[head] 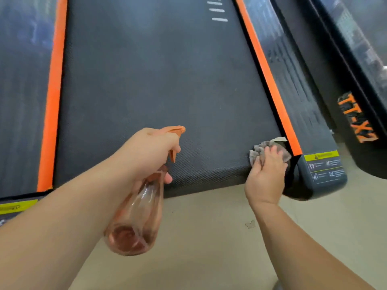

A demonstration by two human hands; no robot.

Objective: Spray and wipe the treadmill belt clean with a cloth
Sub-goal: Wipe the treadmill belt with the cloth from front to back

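Note:
The dark treadmill belt (pixel 150 80) runs away from me between two orange side strips. My left hand (pixel 146 151) grips a clear orange-tinted spray bottle (pixel 136 216) by its neck, with the orange nozzle pointing at the belt's near end. A little liquid sits in the bottle's bottom. My right hand (pixel 266 174) holds a crumpled grey cloth (pixel 259 149) against the belt's near right corner, beside the right orange strip (pixel 270 80).
Black side rails flank the belt, the right one (pixel 301 105) ending in a cap with yellow warning labels (pixel 323 166). A second black machine with orange lettering (pixel 356 118) stands to the right. Beige floor (pixel 209 237) lies under my arms, with a small scrap (pixel 250 224) on it.

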